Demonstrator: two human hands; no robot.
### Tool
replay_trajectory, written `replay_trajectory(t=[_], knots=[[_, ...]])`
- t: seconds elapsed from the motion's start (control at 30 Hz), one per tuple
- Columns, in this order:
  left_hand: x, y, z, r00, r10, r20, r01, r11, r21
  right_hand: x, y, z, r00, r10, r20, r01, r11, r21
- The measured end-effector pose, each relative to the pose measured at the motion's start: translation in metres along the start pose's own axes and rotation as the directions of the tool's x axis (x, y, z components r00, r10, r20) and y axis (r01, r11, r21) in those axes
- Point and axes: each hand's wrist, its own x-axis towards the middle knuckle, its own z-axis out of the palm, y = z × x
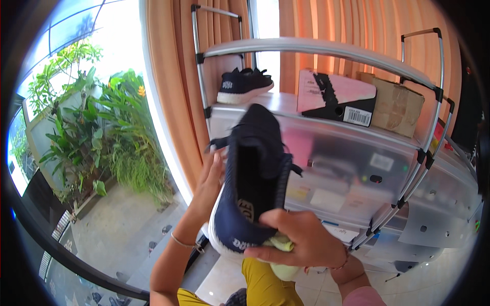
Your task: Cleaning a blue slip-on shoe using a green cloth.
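Note:
A dark navy sneaker (242, 237) with a white sole is held up before me, toe pointing away and its opening facing me. My left hand (208, 176) grips its left side, fingertips beside a loose dark lace; part of the hand is hidden behind the shoe. At the heel's right side, my right hand (303, 237) pinches the collar and heel. A pale yellow-green cloth (283, 244) is bunched under that hand, against the shoe. A matching sneaker (245, 85) stands on the rack's upper shelf, at the left end.
A metal-framed rack (311, 47) with translucent covers (352, 163) stands ahead. On its shelf are a pink and black shoebox (334, 99) and a brown cardboard box (399, 106). Orange curtains (326, 23) hang behind. Glass and garden plants (102, 127) lie to the left.

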Motion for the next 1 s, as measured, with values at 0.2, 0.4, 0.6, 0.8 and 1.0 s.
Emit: replay_trajectory(t=[0.2, 0.4, 0.6, 0.8, 1.0], knots=[[0.100, 0.045, -0.020, 0.867, 0.497, 0.039, -0.418, 0.682, 0.601, 0.033, -0.012, -0.038, 0.985, -0.054, 0.161, 0.081, 0.983, -0.166], [0.180, 0.070, -0.012, 0.773, 0.481, 0.413, -0.534, 0.144, 0.833, 0.065, 0.000, -0.057, 0.988, 0.061, 0.141, -0.009, 0.938, -0.345], [0.222, 0.067, -0.033, 0.681, 0.272, 0.680, -0.705, -0.007, 0.709, 0.094, -0.020, -0.064, 0.984, 0.062, 0.165, 0.001, 0.934, -0.357], [0.257, 0.064, -0.037, 0.698, 0.340, 0.631, -0.658, -0.046, 0.752, 0.113, -0.006, -0.076, 0.972, 0.184, 0.149, -0.101, 0.891, -0.442], [0.235, 0.093, 0.003, 0.807, 0.389, 0.444, -0.484, 0.006, 0.875, 0.142, 0.033, -0.087, 0.980, 0.193, 0.044, -0.136, 0.819, -0.557]])
